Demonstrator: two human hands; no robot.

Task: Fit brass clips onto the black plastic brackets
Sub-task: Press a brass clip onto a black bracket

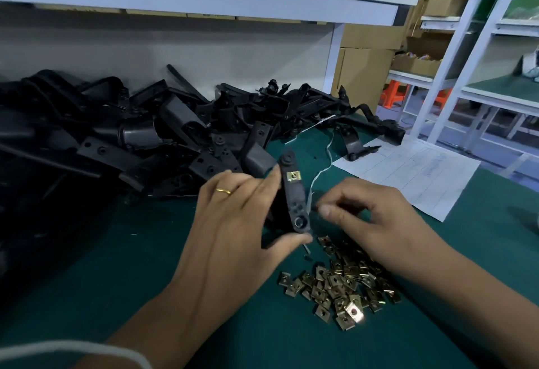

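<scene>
Green bench (175,266) | left hand (233,223) fingers grip clipped bracket (293,196) | right hand (376,217) beside it, fingers curled, contents unclear

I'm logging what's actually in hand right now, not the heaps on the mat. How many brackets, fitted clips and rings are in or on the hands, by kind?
Bracket, held in the left hand: 1
Clip fitted on that bracket: 1
Ring on the left hand: 1
Right hand: fingers curled, anything held is too small to tell.
Total: 3
</scene>
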